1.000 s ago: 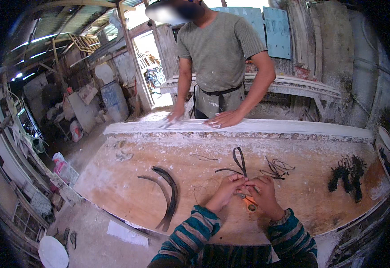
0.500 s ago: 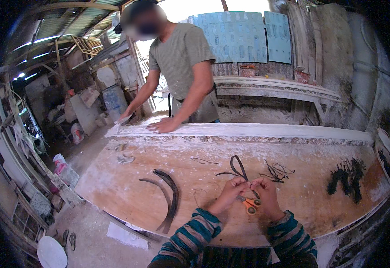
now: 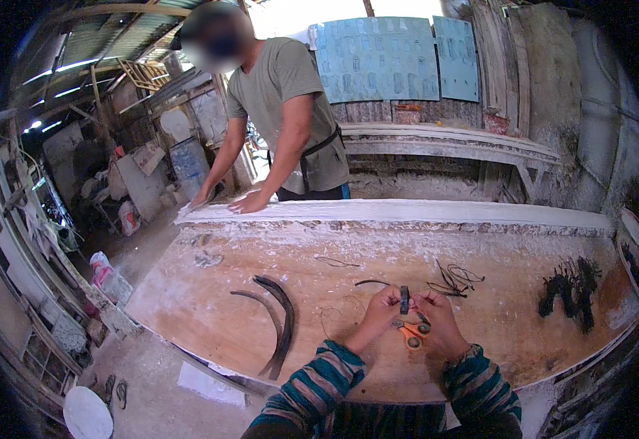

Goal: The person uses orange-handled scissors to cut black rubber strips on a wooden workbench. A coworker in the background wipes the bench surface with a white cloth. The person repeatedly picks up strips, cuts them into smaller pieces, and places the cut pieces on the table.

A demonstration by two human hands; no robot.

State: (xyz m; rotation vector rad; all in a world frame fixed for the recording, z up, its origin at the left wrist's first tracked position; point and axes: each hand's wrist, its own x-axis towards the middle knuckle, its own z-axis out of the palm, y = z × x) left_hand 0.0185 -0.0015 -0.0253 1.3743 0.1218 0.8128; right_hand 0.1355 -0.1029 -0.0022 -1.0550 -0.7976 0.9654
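Note:
My left hand and my right hand meet close together over the near right part of a wooden tabletop. A thin black strip, seen nearly edge-on, stands up between them. Both hands pinch at it; the right fingertips close around its lower part, where detail is hard to make out. Just below the fingers lies a pair of scissors with orange handles, its blades partly covered by my hands. A short piece of dark strip shows on the table beyond my left hand.
Long dark curved strips lie to the left. Thin black cords sit beyond my right hand, and a dark tasselled bundle lies farther right. Across the table, a co-worker leans over a long white board.
The looped black strip above my hands has turned and now appears edge-on and shorter. The co-worker has shifted left, with both hands moved along the white board.

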